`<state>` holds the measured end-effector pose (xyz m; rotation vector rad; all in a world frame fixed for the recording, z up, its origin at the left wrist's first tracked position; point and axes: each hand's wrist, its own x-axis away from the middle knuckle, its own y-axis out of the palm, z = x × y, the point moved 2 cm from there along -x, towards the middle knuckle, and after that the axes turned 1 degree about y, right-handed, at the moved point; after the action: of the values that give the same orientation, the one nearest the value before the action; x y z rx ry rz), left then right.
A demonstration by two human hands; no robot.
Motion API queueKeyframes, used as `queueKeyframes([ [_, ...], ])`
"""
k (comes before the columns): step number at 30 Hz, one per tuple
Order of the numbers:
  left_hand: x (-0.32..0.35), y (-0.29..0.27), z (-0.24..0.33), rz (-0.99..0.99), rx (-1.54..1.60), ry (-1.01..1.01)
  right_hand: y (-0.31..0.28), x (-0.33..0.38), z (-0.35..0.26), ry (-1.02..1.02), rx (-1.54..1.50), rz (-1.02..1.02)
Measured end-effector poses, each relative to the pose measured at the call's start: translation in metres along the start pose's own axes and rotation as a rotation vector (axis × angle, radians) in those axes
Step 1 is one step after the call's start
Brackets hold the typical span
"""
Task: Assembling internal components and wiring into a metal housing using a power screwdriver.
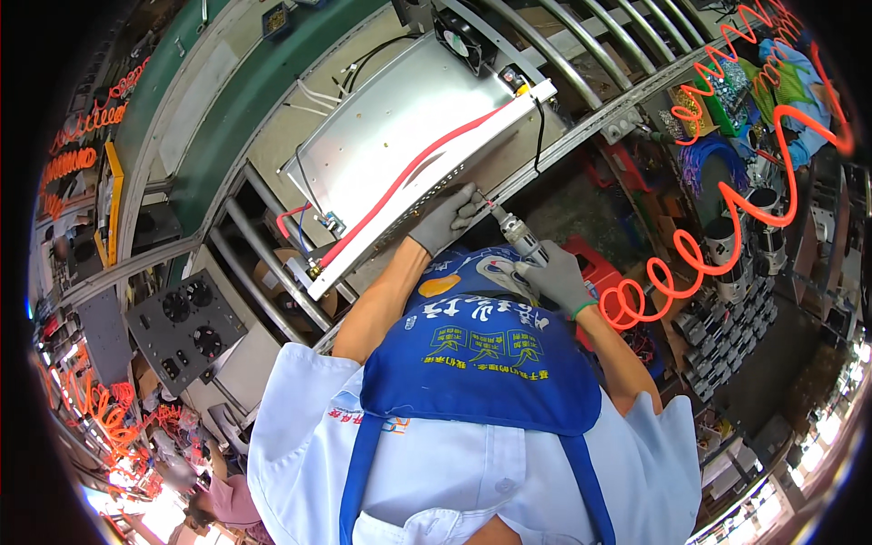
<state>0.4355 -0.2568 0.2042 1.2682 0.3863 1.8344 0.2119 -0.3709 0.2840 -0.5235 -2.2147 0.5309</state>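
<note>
A flat silver metal chassis (400, 127) lies on the workbench, with a black fan (457, 38) at its far end and a red cable (409, 173) running along its near side. My left hand (447, 221), in a grey glove, rests on the chassis's near edge beside the driver's tip. My right hand (556, 277), also gloved, grips a pneumatic screwdriver (518, 233) whose bit points at that edge. An orange coiled air hose (718, 218) runs from the tool up to the right.
A green conveyor belt (245, 100) curves behind the bench. Metal roller rails (599, 36) run at the top right. A grey panel with two fans (186, 327) sits lower left. Bins of parts (736, 300) and a red box (595, 268) stand on the right.
</note>
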Motion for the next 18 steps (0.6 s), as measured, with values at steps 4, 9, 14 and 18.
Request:
queueKeyframes([
  [4, -0.018, 0.005, 0.005, -0.105, 0.014, -0.015, -0.024, -0.006, 0.0, -0.007, 0.052, -0.028],
  [9, -0.048, 0.021, 0.006, -0.049, -0.207, -0.02, -0.066, -0.02, 0.007, -0.055, 0.247, -0.019],
  [14, -0.075, 0.045, 0.018, 0.07, -0.46, -0.104, -0.093, -0.042, 0.025, 0.021, -0.024, -0.165],
  [18, -0.102, 0.069, 0.012, 0.3, -0.409, 0.052, -0.091, -0.061, 0.03, -0.02, 0.019, -0.046],
])
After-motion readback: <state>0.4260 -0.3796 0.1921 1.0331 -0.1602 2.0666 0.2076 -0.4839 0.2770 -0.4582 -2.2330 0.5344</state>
